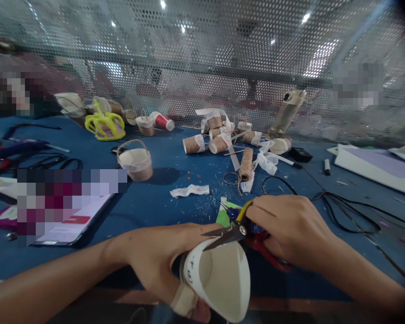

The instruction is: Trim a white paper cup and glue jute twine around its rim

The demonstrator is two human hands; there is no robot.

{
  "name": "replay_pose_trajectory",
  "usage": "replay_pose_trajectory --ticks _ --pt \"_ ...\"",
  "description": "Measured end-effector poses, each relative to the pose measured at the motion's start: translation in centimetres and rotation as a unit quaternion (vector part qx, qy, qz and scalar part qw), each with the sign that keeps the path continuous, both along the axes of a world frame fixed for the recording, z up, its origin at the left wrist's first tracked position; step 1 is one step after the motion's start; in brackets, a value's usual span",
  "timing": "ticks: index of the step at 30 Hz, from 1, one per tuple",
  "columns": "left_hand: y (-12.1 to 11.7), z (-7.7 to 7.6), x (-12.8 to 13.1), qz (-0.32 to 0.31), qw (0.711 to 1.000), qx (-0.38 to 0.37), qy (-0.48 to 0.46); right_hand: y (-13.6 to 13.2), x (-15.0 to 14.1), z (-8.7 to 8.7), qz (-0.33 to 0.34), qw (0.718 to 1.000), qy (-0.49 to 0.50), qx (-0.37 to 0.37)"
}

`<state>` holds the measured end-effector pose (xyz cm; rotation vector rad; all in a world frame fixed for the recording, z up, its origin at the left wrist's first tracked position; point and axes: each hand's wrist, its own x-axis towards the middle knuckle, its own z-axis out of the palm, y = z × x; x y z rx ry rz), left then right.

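My left hand (162,261) is wrapped round a white paper cup (227,283), whose mouth tilts toward me at the table's front edge. Dark marks show on the cup's side, and its rim looks cut at a slant. In my right hand (290,225) is a pair of scissors (236,234) with red and yellow handles. Their blades are parted and lie across the cup's upper edge. Beyond the blades, a blue glue gun (232,210) with a metal tip rests by a green piece of paper (224,217); my right hand partly hides it.
A twine-wrapped basket cup (137,164), a lace strip (190,191) and a twine roll (246,164) lie ahead. Several wrapped cups (219,143) stand farther back before a perforated metal screen (202,58). A phone (77,216) is at left; black cables (344,211) run at right.
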<state>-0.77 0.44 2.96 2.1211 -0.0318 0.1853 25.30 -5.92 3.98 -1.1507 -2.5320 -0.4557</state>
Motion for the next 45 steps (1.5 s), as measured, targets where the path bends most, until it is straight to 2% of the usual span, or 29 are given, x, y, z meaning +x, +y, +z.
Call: replay_pose_trajectory --ticks 5,11,14,24,26,28,30,31,34,38,45 --pt "0.3 -0.4 -0.4 0.007 0.999 0.032 0.026 0.0 0.0 -0.2 0.004 1.0 0.008 -0.001" --pt "0.2 0.4 0.0 -0.028 0.999 -0.014 0.044 -0.1 -0.1 -0.3 0.017 1.0 0.013 0.006" --pt "0.0 0.7 0.3 -0.028 0.999 -0.008 0.031 -0.1 -0.3 -0.2 0.021 1.0 0.015 0.008" --pt "0.2 -0.1 0.0 -0.034 0.999 -0.019 0.016 -0.2 -0.6 -0.4 0.025 0.999 0.009 0.028" --pt "0.1 0.0 0.0 -0.027 0.998 -0.051 0.018 -0.3 -0.6 -0.3 0.018 0.999 0.041 0.023" --pt "-0.2 -0.1 0.3 -0.012 0.99 -0.13 0.043 -0.4 -0.6 -0.1 0.002 0.995 0.095 0.001" --pt "-0.5 -0.5 0.6 0.021 0.968 -0.245 0.058 -0.4 -0.6 0.3 -0.041 0.988 0.145 -0.043" --pt "-0.7 -0.8 0.9 0.039 0.955 -0.293 0.013 -0.4 -0.6 0.5 -0.069 0.982 0.159 -0.073" --pt "-0.8 -1.6 1.4 0.094 0.922 -0.375 -0.014 -0.2 -0.5 0.8 -0.142 0.965 0.168 -0.147" --pt "-0.4 -1.5 1.5 0.15 0.895 -0.419 0.005 0.2 -0.3 0.4 -0.182 0.954 0.183 -0.156" --pt "-0.4 -0.9 1.4 0.155 0.902 -0.402 -0.005 0.2 -0.3 0.1 -0.145 0.96 0.213 -0.112"
